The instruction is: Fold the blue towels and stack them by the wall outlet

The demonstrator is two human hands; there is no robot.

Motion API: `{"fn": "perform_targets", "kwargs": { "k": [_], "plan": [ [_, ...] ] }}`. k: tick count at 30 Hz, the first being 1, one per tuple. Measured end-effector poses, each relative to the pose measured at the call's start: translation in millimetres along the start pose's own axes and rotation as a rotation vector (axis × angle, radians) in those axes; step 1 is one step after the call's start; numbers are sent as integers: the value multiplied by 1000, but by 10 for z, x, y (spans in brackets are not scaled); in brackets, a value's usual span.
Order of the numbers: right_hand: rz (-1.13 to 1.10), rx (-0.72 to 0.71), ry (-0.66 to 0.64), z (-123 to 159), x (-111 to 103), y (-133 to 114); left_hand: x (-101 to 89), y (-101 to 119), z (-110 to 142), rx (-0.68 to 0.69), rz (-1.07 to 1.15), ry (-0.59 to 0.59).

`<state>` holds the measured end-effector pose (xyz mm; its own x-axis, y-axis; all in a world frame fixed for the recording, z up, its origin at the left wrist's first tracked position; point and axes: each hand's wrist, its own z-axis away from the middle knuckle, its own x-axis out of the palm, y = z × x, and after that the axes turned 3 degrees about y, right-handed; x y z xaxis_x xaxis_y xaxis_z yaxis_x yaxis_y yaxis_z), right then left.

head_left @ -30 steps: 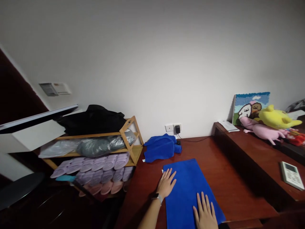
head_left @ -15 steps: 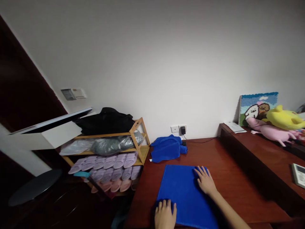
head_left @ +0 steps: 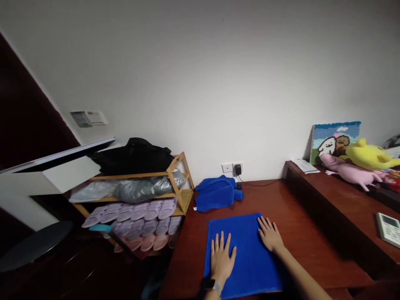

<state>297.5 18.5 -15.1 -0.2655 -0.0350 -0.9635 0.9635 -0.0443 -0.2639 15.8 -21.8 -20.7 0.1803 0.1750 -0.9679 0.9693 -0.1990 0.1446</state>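
Observation:
A blue cloth (head_left: 243, 250) lies spread flat on the reddish-brown desk (head_left: 300, 237). My left hand (head_left: 221, 259) rests palm down on the cloth's left part, its fingers spread and pointing away from me; a watch is on that wrist. At the cloth's right edge, near the far corner, my right hand (head_left: 270, 235) lies flat with its fingers apart. Neither hand grips anything. Farther back, against the wall, sits a crumpled pile of blue cloths (head_left: 217, 193) with a small white tag.
Left of the desk stands a wooden rack (head_left: 180, 183) with several slippers (head_left: 146, 210), plastic-wrapped items and a black bag (head_left: 134, 158). A raised ledge on the right bears plush toys (head_left: 346, 168) and a white device with a screen (head_left: 389, 228). A plugged adapter (head_left: 238, 169) trails a cable.
My left hand has moved forward onto the cloth from its near left edge, its fingers now straighter. The cloth's far edge now lies at a different slant. The view has shifted slightly.

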Motion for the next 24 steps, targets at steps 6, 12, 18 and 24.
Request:
{"fn": "perform_targets", "kwargs": {
  "k": [6, 12, 18, 24],
  "plan": [
    [-22, 17, 10, -241, 57, -55, -44, 18, 40, 4, 15, -15],
    [-29, 60, 65, -239, 186, -78, -66, -5, -77, 11, 0, -21],
    [-35, -24, 91, -200, 114, -56, 23, 579, -596, 256, 93, 37],
    [-9, -14, 32, -240, 160, -25, 276, 1222, -1048, 277, 223, -48]
  ]
}}
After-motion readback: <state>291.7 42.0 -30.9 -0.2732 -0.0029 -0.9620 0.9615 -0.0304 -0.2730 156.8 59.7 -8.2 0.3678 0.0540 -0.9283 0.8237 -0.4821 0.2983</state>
